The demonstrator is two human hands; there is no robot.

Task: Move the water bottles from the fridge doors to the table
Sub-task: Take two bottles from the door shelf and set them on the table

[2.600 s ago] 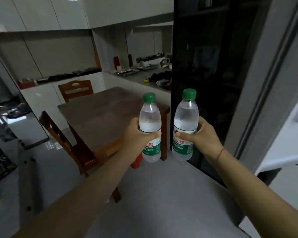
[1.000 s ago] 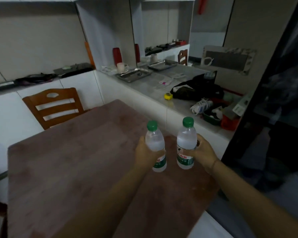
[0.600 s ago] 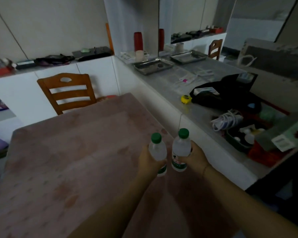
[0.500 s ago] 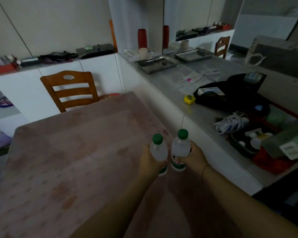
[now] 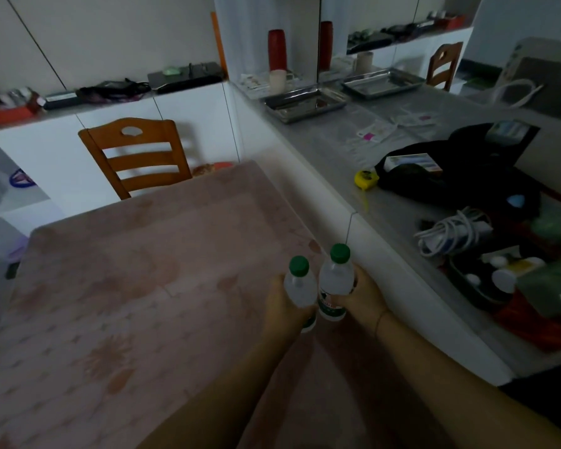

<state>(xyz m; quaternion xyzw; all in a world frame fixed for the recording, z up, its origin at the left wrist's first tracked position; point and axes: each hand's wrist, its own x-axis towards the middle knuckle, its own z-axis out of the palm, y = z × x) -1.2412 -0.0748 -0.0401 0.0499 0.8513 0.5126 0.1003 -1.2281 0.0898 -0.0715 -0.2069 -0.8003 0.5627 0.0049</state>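
Note:
Two clear water bottles with green caps and green labels stand side by side and upright near the right edge of the brown table (image 5: pixel 127 286). My left hand (image 5: pixel 280 311) is wrapped around the left bottle (image 5: pixel 300 286). My right hand (image 5: pixel 365 298) grips the right bottle (image 5: pixel 336 281). The bottles almost touch each other. Their bases are at the tabletop; I cannot tell whether they rest on it. The fridge is out of view.
A wooden chair (image 5: pixel 133 157) stands at the table's far side. To the right runs a grey counter (image 5: pixel 386 215) with metal trays (image 5: pixel 305 103), a yellow tape measure (image 5: pixel 365 178), a black bag (image 5: pixel 460 170), white cables (image 5: pixel 450 233) and a box of small items.
I have walked from the fridge to the table with both bottles. They have come down from chest height to the tabletop near its right edge. Both hands keep their grip.

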